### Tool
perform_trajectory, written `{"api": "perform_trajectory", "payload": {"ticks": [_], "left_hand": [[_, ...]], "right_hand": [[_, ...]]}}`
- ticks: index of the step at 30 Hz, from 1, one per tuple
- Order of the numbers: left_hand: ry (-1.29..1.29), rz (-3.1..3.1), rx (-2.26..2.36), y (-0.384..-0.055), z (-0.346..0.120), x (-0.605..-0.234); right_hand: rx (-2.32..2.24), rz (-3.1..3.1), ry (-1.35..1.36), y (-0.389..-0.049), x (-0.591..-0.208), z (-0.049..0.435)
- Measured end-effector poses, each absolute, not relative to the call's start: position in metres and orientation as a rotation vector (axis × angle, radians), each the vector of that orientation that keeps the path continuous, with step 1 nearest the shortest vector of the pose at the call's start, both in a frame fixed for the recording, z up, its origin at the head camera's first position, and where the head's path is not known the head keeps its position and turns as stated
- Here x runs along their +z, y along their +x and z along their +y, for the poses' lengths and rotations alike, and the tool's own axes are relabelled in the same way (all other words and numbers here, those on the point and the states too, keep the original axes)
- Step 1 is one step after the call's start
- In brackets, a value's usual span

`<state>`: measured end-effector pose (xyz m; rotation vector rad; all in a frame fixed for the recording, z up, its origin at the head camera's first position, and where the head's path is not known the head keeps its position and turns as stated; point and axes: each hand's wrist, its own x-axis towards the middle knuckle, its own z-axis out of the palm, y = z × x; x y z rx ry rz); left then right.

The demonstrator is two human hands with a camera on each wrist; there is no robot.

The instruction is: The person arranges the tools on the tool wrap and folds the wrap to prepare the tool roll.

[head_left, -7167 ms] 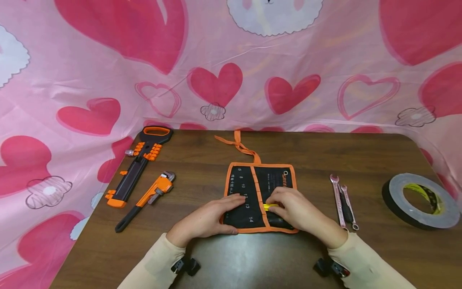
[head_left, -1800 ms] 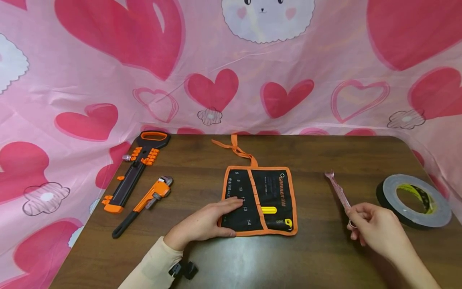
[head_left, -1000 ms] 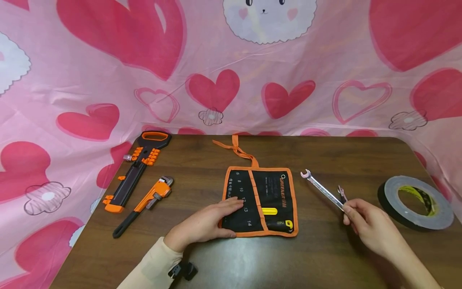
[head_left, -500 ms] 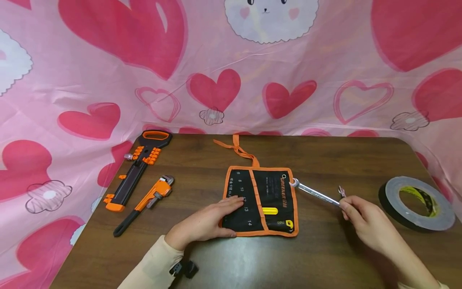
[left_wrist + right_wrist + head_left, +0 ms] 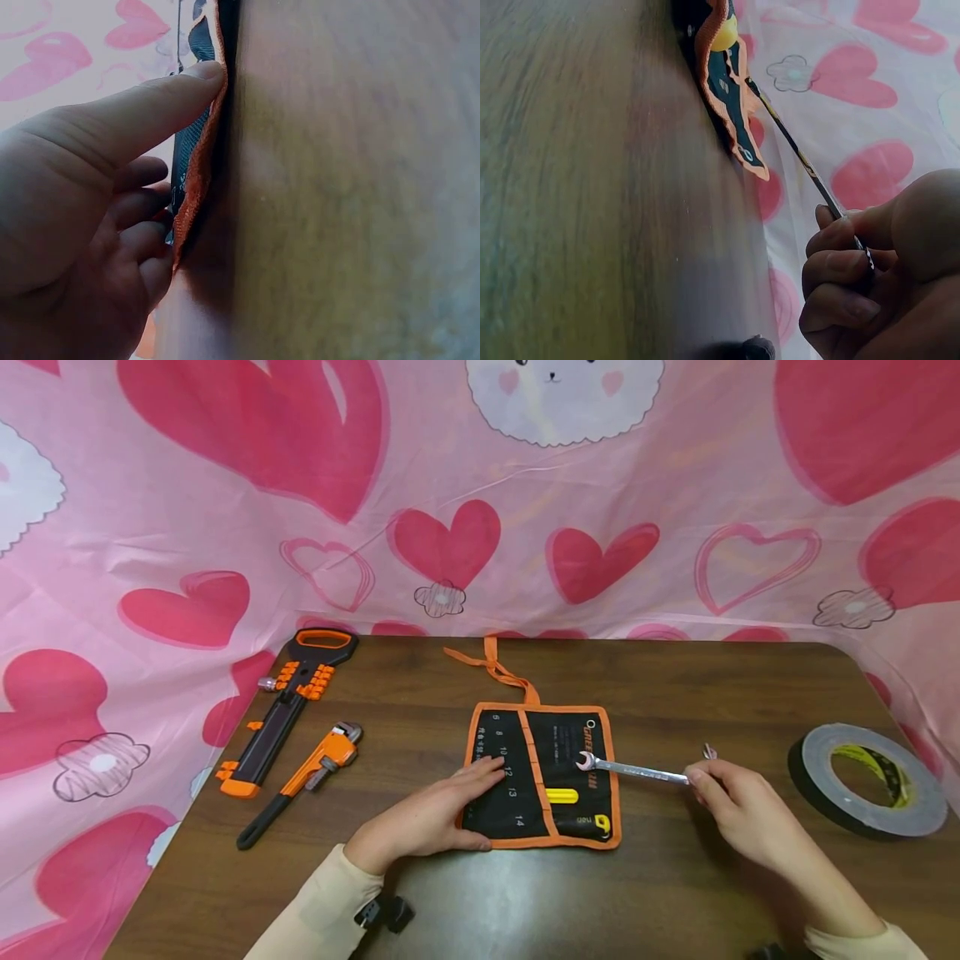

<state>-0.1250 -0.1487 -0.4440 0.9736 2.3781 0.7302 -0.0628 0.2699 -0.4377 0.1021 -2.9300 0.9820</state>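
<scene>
My right hand [image 5: 742, 810] pinches a silver combination wrench [image 5: 637, 772] near one end. The wrench's open-ended head reaches over the right half of a black tool pouch [image 5: 567, 739] with orange edging. In the right wrist view the wrench [image 5: 799, 154] slants up toward the pouch, held clear of the table. My left hand [image 5: 427, 814] rests on the pouch's left side, fingers extended; its thumb lies along the orange edge in the left wrist view. A yellow-ended tool [image 5: 562, 796] sits in a pocket. Another wrench head [image 5: 708, 752] peeks out behind my right hand.
A black and orange tool holder [image 5: 288, 706] and an orange pipe wrench [image 5: 311, 785] lie at the left. A large roll of tape [image 5: 817, 777] lies at the far right. An orange tie strap [image 5: 513, 681] trails behind the pouch.
My right hand has left the yellow tool in the pocket, picked a wrench up from the right, and swung its head left over the pouch. My left hand has stayed on the pouch.
</scene>
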Motion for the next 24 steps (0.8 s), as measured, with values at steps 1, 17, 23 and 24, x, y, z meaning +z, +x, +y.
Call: {"api": "perform_trajectory", "payload": {"ticks": [1, 17, 23, 24], "left_hand": [[0.972, 2.378, 0.732, -0.125, -0.149, -0.444], [0.941, 2.373, 0.692, -0.128, -0.146, -0.444], [0.945, 2.374, 0.697, -0.127, -0.146, -0.443], [0.944, 2.372, 0.699, -0.127, -0.146, -0.443]], "right_hand": [[0.992, -2.940, 0.099, -0.063, -0.437, 0.269], [1.164, -2.976, 0.104, -0.073, -0.433, 0.256], [1.261, -3.020, 0.075, -0.078, -0.431, 0.254], [1.277, -3.028, 0.070, -0.079, -0.431, 0.253]]}}
